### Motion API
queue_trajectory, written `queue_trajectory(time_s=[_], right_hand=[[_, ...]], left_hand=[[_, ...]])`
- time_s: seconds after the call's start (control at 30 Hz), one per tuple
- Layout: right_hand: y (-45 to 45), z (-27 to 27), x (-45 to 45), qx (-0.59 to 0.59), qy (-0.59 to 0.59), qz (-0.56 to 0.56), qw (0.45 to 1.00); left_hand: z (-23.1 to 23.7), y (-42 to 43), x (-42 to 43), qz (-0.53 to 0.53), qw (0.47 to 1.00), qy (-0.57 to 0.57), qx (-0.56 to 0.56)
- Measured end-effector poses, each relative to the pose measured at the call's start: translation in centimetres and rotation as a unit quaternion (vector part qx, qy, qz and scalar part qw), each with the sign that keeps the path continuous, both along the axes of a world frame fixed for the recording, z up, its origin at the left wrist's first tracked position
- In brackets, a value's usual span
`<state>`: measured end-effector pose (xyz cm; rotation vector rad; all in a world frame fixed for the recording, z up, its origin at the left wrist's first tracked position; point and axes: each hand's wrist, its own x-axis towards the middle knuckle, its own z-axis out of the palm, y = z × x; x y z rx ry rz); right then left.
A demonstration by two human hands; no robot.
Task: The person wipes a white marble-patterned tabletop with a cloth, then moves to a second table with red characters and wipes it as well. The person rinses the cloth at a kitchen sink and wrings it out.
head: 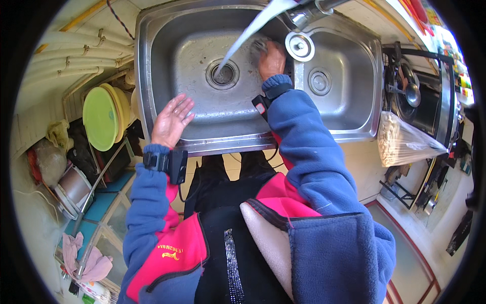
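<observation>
My right hand [272, 62] is inside the left basin of a stainless steel double sink [205, 146], near the divider. Its fingers are closed on a grey scouring pad, likely steel wool [259, 45], pressed to the basin's back right wall area. My left hand [172, 119] hovers over the front left rim, wet, fingers spread, holding nothing. From the metal faucet [303, 17] a stream of water [248, 32] runs down to the round drain [222, 74]. A metal drain strainer [300, 46] sits at the back of the divider.
The right basin [351, 76] has its own strainer [319, 81]. Yellow-green plastic basins [100, 118] stand left of the sink. On the right hang a clear plastic bag of pale food [398, 142] and a ladle [412, 95]. White pipes [79, 49] run along the left wall.
</observation>
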<state>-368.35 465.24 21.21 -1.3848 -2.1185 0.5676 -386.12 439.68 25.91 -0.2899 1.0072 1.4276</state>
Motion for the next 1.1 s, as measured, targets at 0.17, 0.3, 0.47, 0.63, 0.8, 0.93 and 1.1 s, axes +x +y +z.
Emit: queue_trajectory(time_s=[0.17, 0.3, 0.47, 0.63, 0.8, 0.93, 1.1], right_hand=[[-2.8, -6.8, -0.3, -0.205, -0.28, -0.014, 0.938], [-4.7, -10.1, -2.8, -0.294, -0.222, 0.029, 0.929], [-3.5, -9.7, -1.4, -0.283, -0.135, 0.015, 0.949], [-1.1, -12.4, 6.8, -0.169, -0.354, 0.442, 0.807], [-6.3, -18.4, -0.5, -0.117, -0.167, 0.679, 0.706], [-9.4, -17.4, -9.2, -0.489, -0.037, 0.431, 0.757], [-9.3, -15.6, -15.9, -0.345, 0.17, 0.235, 0.893]], left_hand=[[1.0, -3.4, 0.0, -0.005, 0.999, -0.007, 0.035], [1.6, -3.5, -0.5, -0.001, 0.998, 0.008, 0.059], [2.0, -3.6, -1.9, 0.004, 0.997, 0.005, 0.071], [2.4, -4.3, -2.2, 0.024, 0.997, 0.005, 0.07], [3.0, -4.5, -2.2, 0.01, 0.998, 0.002, 0.068], [3.6, -5.0, -2.8, -0.001, 0.996, 0.002, 0.086], [3.7, -5.5, -3.2, -0.018, 0.995, -0.014, 0.096]])
